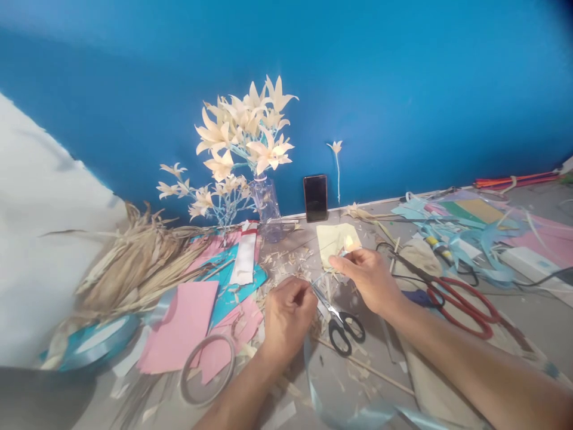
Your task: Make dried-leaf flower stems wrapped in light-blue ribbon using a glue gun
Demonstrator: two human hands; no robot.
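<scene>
My right hand [369, 279] is closed in a pinch on a small artificial flower, whose pale cream petals [351, 243] show above the fingertips. A thin light blue stem [323, 276] runs from it toward my left hand [290, 316], which is closed with the fingers turned inward. Light blue ribbon [312, 373] trails down from beside the left hand to the front of the table; the grip itself is hidden. Small scissors [340, 322] with black handles lie between and below my hands, blades under the stem. A pale yellow sheet [331, 239] lies just behind the right hand.
A clear bottle [267, 206] holds cream flowers [246, 125] by the blue wall. A phone [316, 198] leans there. Large red-handled scissors [465, 304] lie right. Dried husks [129, 263], pink paper [179, 328], a tape roll [183, 382] and a ribbon spool [101, 340] crowd the left.
</scene>
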